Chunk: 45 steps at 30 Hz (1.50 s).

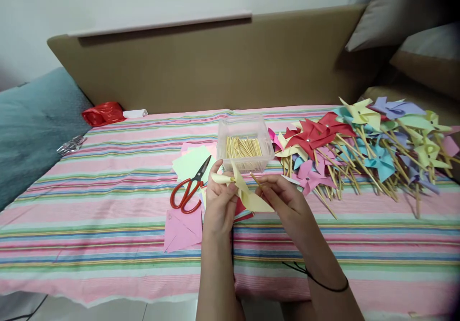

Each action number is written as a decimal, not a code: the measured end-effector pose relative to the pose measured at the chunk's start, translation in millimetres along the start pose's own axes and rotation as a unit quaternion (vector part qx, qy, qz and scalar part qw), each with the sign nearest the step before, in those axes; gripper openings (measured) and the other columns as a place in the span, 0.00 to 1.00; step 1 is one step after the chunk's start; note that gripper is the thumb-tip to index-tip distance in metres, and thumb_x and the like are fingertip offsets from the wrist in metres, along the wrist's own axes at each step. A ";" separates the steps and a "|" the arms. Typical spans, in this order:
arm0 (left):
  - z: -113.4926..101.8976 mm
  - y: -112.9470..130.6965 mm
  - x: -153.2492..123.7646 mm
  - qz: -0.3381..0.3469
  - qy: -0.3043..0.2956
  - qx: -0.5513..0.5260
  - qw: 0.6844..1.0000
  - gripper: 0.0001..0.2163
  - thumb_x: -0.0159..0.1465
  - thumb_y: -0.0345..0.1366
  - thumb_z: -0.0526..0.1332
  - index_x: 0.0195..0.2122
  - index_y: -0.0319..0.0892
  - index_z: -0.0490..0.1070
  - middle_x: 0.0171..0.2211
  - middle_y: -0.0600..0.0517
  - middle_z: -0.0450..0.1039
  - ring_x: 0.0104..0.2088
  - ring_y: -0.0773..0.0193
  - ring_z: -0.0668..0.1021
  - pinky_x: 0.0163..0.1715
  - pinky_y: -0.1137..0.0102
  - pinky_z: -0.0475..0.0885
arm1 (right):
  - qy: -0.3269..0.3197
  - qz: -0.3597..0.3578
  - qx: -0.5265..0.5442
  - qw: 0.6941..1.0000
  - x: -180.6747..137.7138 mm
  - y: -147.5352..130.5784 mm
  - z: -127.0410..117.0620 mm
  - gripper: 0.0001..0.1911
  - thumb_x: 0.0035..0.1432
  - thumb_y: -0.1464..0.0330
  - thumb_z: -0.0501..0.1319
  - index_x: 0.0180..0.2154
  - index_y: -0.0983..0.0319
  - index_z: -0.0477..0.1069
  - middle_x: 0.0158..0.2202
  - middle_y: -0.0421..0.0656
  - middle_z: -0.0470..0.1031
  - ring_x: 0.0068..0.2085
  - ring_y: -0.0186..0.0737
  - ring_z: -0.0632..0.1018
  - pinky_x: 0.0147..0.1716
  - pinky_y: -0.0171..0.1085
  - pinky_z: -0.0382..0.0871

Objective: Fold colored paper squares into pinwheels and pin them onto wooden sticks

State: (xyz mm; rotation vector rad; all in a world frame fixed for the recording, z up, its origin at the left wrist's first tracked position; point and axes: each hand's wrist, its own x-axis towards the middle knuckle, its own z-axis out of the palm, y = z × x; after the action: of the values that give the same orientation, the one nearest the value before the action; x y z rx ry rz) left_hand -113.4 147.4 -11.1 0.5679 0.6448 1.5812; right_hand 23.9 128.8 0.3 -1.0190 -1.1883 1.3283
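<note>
Stick partly hidden by R hand, blue cushion cut off @ pic's L edge.

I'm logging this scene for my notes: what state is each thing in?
Yellow paper: curled, in left hand
Stick: held in right hand
Scissors: blades closed
Clear box: open, holding other sticks
Pink paper: slit, lying down
Pinwheels: on sticks, heaped
Red plastic: crumpled

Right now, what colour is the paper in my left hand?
The paper is pale yellow; see the head view.
</note>
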 end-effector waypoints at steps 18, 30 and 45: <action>1.7 -5.1 -2.7 -0.005 -0.024 -0.008 1.000 0.31 0.46 0.29 0.74 0.51 0.53 0.68 0.28 0.60 0.67 0.25 0.74 0.71 0.28 0.77 0.70 | -0.019 -0.044 -0.048 0.998 -2.0 -5.8 4.3 0.08 0.63 0.62 0.58 0.38 0.55 0.74 0.30 0.39 0.73 0.26 0.34 0.69 0.24 0.33 0.63; 7.7 -1.9 -2.9 0.004 -0.018 -0.108 0.994 0.29 0.41 0.29 0.76 0.44 0.51 0.72 0.23 0.64 0.67 0.20 0.77 0.70 0.23 0.80 0.68 | -0.025 -0.092 -0.061 0.994 -4.8 -13.3 9.0 0.06 0.59 0.66 0.62 0.38 0.58 0.78 0.32 0.40 0.77 0.30 0.34 0.74 0.28 0.33 0.68; 3.2 -3.8 -1.7 0.018 -0.014 -0.055 0.998 0.28 0.43 0.32 0.76 0.46 0.53 0.70 0.25 0.62 0.65 0.22 0.75 0.68 0.26 0.77 0.66 | 0.011 -0.156 -0.141 0.978 -6.3 -14.0 5.3 0.07 0.59 0.73 0.62 0.37 0.58 0.78 0.33 0.40 0.78 0.34 0.34 0.76 0.30 0.33 0.68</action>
State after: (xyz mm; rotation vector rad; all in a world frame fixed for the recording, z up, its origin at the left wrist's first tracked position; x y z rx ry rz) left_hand -108.2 146.2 -11.4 0.5201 0.5256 1.6299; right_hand 21.5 121.7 14.7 -0.9926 -1.4814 0.9189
